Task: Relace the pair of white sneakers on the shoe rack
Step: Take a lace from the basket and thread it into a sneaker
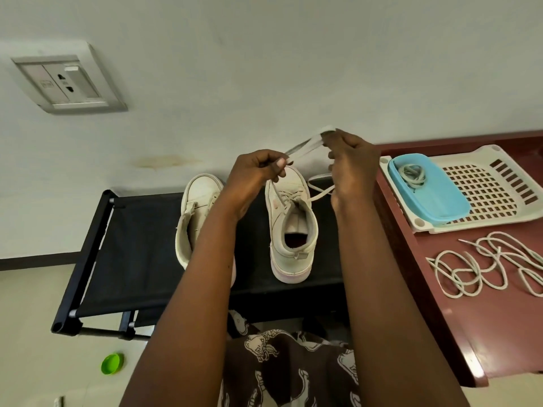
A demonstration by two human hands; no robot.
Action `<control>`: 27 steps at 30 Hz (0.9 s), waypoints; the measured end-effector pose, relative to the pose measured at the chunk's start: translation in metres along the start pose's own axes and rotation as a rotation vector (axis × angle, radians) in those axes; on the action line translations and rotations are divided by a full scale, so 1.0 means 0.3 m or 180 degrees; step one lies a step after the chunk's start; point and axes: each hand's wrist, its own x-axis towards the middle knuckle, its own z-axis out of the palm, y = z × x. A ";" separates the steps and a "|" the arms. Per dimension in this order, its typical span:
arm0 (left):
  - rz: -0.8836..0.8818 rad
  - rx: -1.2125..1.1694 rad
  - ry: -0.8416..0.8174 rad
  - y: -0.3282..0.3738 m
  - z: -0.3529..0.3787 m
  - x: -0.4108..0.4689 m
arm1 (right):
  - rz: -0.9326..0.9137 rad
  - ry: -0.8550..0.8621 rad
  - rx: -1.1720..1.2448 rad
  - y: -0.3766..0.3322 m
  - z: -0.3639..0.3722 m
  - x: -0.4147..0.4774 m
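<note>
Two white high-top sneakers stand on the black fabric shoe rack (132,245). The left sneaker (197,207) is partly hidden behind my left forearm. The right sneaker (291,224) has a flat white lace (305,145) running up from its eyelets. My left hand (255,174) pinches that lace above the shoe's toe. My right hand (349,163) grips the same lace higher up, by the wall, and a loose loop of it hangs below this hand beside the shoe.
A dark red table (476,327) stands right of the rack. It holds a white slotted tray (499,183), a blue container (440,201) with a coiled lace (412,174), and loose cord laces (493,265). A green lid (111,364) lies on the floor. A wall socket (67,80) is at upper left.
</note>
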 end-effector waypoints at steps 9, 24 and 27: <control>-0.1043 0.0264 0.0223 -0.038 -0.090 0.002 | 0.0608 0.0407 0.1010 0.022 -0.082 0.058; 0.0237 0.0862 0.0330 0.021 -0.046 0.010 | 0.0439 -0.0951 0.0286 0.005 -0.051 0.025; 0.0567 0.0602 -0.0028 0.055 -0.009 -0.001 | -0.0007 -0.1134 -0.0234 0.012 -0.003 -0.014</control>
